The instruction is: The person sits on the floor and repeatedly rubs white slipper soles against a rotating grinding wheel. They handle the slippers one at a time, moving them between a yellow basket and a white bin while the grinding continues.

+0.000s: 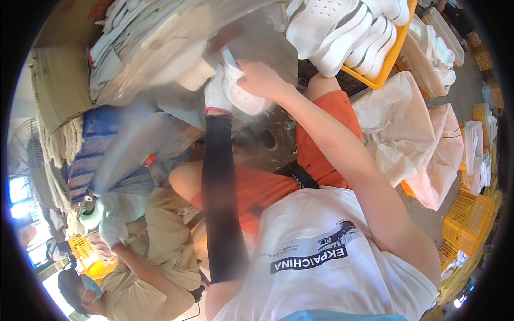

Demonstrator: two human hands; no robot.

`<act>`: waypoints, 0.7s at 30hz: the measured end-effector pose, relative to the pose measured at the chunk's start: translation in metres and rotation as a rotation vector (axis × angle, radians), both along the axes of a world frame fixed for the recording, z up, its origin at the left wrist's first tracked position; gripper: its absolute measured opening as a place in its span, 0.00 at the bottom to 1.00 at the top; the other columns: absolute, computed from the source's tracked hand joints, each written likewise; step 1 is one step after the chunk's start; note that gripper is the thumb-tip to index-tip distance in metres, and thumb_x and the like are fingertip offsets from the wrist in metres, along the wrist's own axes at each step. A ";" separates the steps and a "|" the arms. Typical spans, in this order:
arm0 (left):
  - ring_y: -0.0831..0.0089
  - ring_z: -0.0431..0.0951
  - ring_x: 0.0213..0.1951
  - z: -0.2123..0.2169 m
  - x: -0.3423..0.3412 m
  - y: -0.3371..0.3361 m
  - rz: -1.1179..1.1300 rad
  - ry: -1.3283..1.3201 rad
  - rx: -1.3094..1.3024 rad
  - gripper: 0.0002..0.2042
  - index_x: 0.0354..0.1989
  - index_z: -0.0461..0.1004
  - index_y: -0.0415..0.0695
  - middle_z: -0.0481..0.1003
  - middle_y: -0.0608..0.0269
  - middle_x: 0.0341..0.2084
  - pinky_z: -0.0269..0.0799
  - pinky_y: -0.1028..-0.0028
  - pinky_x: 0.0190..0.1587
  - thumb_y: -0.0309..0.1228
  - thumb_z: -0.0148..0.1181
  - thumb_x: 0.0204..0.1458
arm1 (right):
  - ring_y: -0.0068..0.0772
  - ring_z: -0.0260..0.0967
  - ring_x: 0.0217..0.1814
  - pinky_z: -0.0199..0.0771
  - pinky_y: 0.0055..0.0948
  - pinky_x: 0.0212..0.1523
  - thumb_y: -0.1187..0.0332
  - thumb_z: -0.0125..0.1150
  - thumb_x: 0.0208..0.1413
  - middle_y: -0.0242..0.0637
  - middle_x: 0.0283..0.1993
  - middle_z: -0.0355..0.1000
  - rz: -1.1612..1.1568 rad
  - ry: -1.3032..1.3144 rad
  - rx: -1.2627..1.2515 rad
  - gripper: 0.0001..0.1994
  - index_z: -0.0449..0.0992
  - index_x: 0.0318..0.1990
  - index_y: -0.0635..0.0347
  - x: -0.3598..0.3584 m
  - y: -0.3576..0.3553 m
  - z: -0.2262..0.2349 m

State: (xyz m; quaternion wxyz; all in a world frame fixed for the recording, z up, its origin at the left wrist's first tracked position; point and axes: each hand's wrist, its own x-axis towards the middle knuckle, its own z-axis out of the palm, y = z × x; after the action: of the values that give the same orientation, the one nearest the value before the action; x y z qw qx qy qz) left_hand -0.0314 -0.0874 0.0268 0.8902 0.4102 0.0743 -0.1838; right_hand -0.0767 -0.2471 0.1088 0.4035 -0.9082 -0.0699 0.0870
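A white clog (245, 100) with holes in its upper is held between my two hands, in front of a grey, blurred surface. My left hand (213, 92), in a white work glove with a red cuff below a black sleeve, grips the clog's left side; its fingers are partly hidden. From the right, my bare right hand (261, 80) closes around the clog's other side. A narrow white piece, perhaps its strap, sticks up at the top. A reddish bar (226, 35) shows just beyond, smeared by blur.
A yellow crate (381, 80) packed with white clogs (342, 32) stands at the upper right. Pale sacks (396, 125) lie below it. Stacked cloths (115, 59) and cardboard (61, 85) are at the left. Another person (152, 278) sits close at the lower left.
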 end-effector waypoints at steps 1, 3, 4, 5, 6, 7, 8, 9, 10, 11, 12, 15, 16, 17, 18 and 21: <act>0.68 0.81 0.44 0.000 -0.006 -0.006 -0.098 -0.108 0.058 0.16 0.50 0.77 0.40 0.80 0.62 0.42 0.78 0.67 0.48 0.41 0.52 0.72 | 0.67 0.73 0.55 0.75 0.52 0.55 0.70 0.60 0.52 0.62 0.55 0.73 0.002 0.073 -0.070 0.29 0.66 0.64 0.64 -0.008 -0.009 0.013; 0.68 0.80 0.50 -0.001 -0.032 -0.021 -0.113 -0.107 0.128 0.16 0.58 0.72 0.39 0.78 0.60 0.49 0.77 0.67 0.53 0.38 0.49 0.73 | 0.66 0.71 0.58 0.74 0.50 0.57 0.72 0.59 0.54 0.60 0.60 0.71 -0.017 0.026 -0.134 0.32 0.64 0.69 0.62 -0.043 -0.025 0.025; 0.68 0.80 0.52 -0.002 -0.050 -0.033 -0.057 0.039 -0.047 0.17 0.62 0.69 0.38 0.78 0.59 0.52 0.78 0.66 0.55 0.36 0.48 0.73 | 0.65 0.71 0.58 0.74 0.49 0.58 0.72 0.59 0.56 0.59 0.60 0.71 -0.018 -0.017 -0.169 0.32 0.62 0.71 0.62 -0.073 -0.034 0.023; 0.67 0.80 0.52 -0.003 -0.067 -0.041 -0.047 0.001 -0.060 0.18 0.64 0.69 0.38 0.78 0.59 0.53 0.78 0.66 0.56 0.36 0.47 0.73 | 0.63 0.72 0.58 0.74 0.48 0.59 0.71 0.59 0.58 0.59 0.60 0.71 -0.047 -0.179 0.057 0.33 0.61 0.72 0.62 -0.095 -0.040 0.013; 0.67 0.81 0.53 -0.004 -0.081 -0.049 -0.047 -0.019 -0.081 0.19 0.65 0.68 0.37 0.78 0.59 0.54 0.78 0.65 0.56 0.36 0.46 0.74 | 0.61 0.72 0.59 0.73 0.47 0.61 0.70 0.60 0.59 0.58 0.59 0.71 -0.079 -0.170 0.219 0.33 0.59 0.73 0.62 -0.119 -0.047 0.002; 0.66 0.80 0.53 -0.004 -0.088 -0.054 -0.030 0.076 -0.095 0.19 0.65 0.68 0.37 0.77 0.58 0.54 0.78 0.65 0.57 0.36 0.46 0.74 | 0.59 0.72 0.59 0.73 0.46 0.62 0.70 0.61 0.60 0.57 0.59 0.71 -0.097 -0.229 0.229 0.33 0.59 0.73 0.62 -0.141 -0.054 -0.016; 0.66 0.80 0.54 -0.003 -0.093 -0.059 -0.031 0.092 -0.155 0.20 0.66 0.68 0.38 0.77 0.57 0.55 0.78 0.64 0.57 0.37 0.46 0.73 | 0.57 0.72 0.60 0.72 0.45 0.63 0.70 0.61 0.60 0.57 0.59 0.71 -0.135 -0.226 0.216 0.34 0.59 0.73 0.62 -0.155 -0.060 -0.029; 0.65 0.80 0.54 0.000 -0.092 -0.062 -0.033 0.015 -0.249 0.20 0.66 0.68 0.38 0.77 0.56 0.55 0.78 0.64 0.57 0.37 0.46 0.73 | 0.55 0.72 0.61 0.71 0.44 0.64 0.70 0.62 0.60 0.56 0.59 0.71 -0.155 -0.303 0.210 0.34 0.59 0.74 0.61 -0.162 -0.066 -0.038; 0.64 0.80 0.55 0.003 -0.089 -0.062 -0.005 0.119 -0.257 0.20 0.66 0.68 0.38 0.77 0.56 0.56 0.78 0.63 0.58 0.37 0.46 0.74 | 0.52 0.74 0.58 0.74 0.42 0.60 0.70 0.62 0.60 0.56 0.60 0.71 -0.163 -0.243 0.185 0.34 0.59 0.73 0.62 -0.161 -0.070 -0.041; 0.64 0.80 0.55 0.008 -0.082 -0.063 0.015 0.135 -0.299 0.20 0.66 0.68 0.39 0.77 0.56 0.56 0.78 0.63 0.58 0.38 0.46 0.74 | 0.50 0.75 0.55 0.77 0.41 0.57 0.69 0.63 0.60 0.55 0.61 0.71 -0.162 -0.260 0.167 0.33 0.60 0.73 0.62 -0.151 -0.072 -0.038; 0.63 0.80 0.56 0.013 -0.074 -0.062 0.006 0.124 -0.364 0.20 0.66 0.68 0.39 0.77 0.55 0.56 0.78 0.62 0.59 0.38 0.45 0.74 | 0.48 0.77 0.53 0.79 0.40 0.53 0.69 0.63 0.60 0.54 0.62 0.71 -0.153 -0.372 0.161 0.33 0.60 0.72 0.62 -0.135 -0.074 -0.028; 0.62 0.79 0.57 0.031 -0.060 -0.062 -0.021 0.075 -0.403 0.22 0.66 0.68 0.40 0.77 0.55 0.56 0.76 0.60 0.61 0.42 0.43 0.74 | 0.36 0.77 0.29 0.79 0.33 0.26 0.68 0.59 0.59 0.50 0.46 0.78 -0.185 -0.159 0.316 0.28 0.66 0.67 0.66 -0.060 -0.069 0.036; 0.62 0.79 0.56 0.036 -0.060 -0.063 -0.015 0.077 -0.390 0.22 0.66 0.68 0.41 0.77 0.56 0.56 0.76 0.60 0.61 0.42 0.43 0.74 | 0.35 0.77 0.26 0.78 0.33 0.24 0.68 0.58 0.59 0.49 0.43 0.78 -0.212 -0.044 0.323 0.27 0.68 0.66 0.67 -0.041 -0.065 0.057; 0.62 0.79 0.56 0.039 -0.065 -0.065 -0.005 0.083 -0.368 0.22 0.66 0.68 0.41 0.77 0.56 0.55 0.75 0.60 0.61 0.43 0.43 0.74 | 0.34 0.76 0.24 0.77 0.33 0.22 0.67 0.57 0.59 0.48 0.39 0.79 -0.178 -0.082 0.389 0.26 0.69 0.65 0.68 -0.029 -0.064 0.069; 0.62 0.79 0.56 0.041 -0.070 -0.067 0.006 0.091 -0.349 0.22 0.65 0.69 0.41 0.77 0.56 0.55 0.75 0.60 0.61 0.44 0.43 0.74 | 0.35 0.76 0.23 0.76 0.33 0.22 0.67 0.56 0.59 0.47 0.35 0.79 -0.223 -0.046 0.403 0.25 0.71 0.63 0.69 -0.025 -0.062 0.076; 0.62 0.79 0.55 0.036 -0.090 -0.072 0.031 0.094 -0.286 0.23 0.65 0.69 0.42 0.78 0.57 0.53 0.75 0.60 0.60 0.47 0.43 0.73 | 0.51 0.80 0.36 0.80 0.48 0.38 0.68 0.59 0.58 0.56 0.45 0.78 -0.148 -0.532 0.164 0.26 0.69 0.63 0.69 -0.055 -0.069 0.052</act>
State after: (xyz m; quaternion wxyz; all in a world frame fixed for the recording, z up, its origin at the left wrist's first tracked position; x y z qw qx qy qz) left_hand -0.1218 -0.1593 0.0628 0.9378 0.2690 0.0953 -0.1979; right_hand -0.1315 -0.3166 0.1608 0.4484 -0.8660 -0.1135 -0.1900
